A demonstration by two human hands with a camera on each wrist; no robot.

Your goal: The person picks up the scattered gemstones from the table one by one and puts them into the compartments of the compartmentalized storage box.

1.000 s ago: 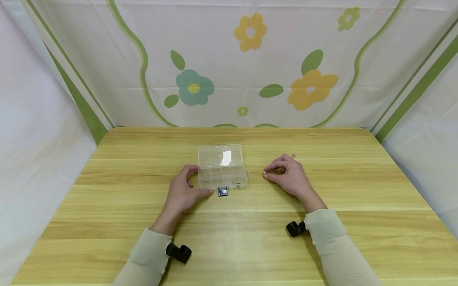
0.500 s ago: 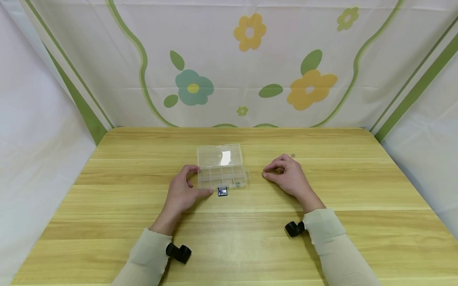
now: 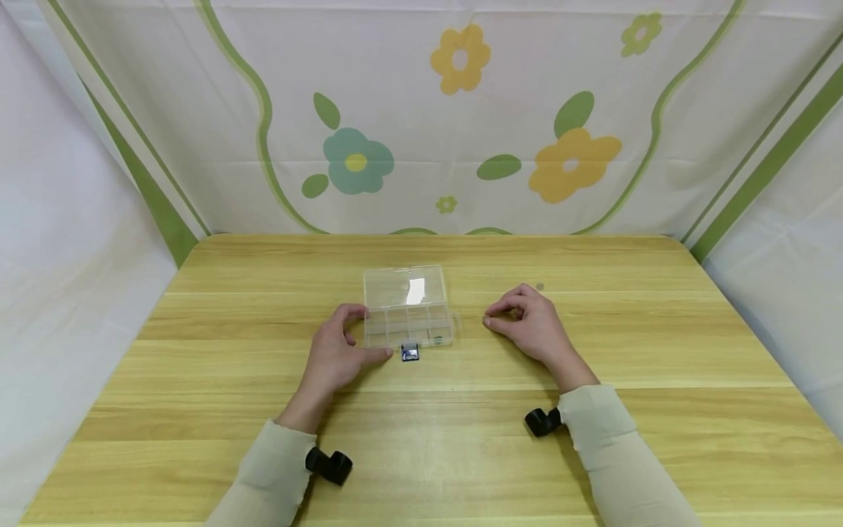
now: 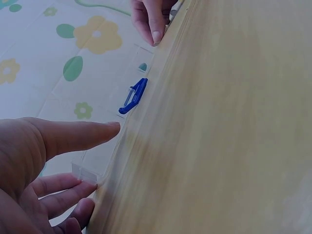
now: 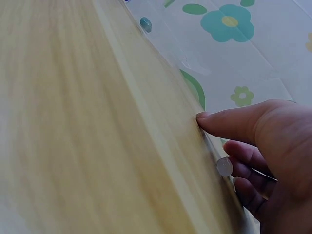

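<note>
Blue clasp (image 3: 410, 353), clear box (image 3: 405, 305), yellow wood-grained table (image 3: 421, 439), white cloth (image 3: 408, 95) (flowered orange and teal).

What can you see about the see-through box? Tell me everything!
The box looks like clear, hard plastic. It sits flat on the wooden table, with thin walls splitting it into little compartments. Its clear lid is open, swung back away from the person, with a bright shine on it. A blue clip sits at the front edge, and a green bead shows in the near right corner. The left hand holds the left end.
</note>
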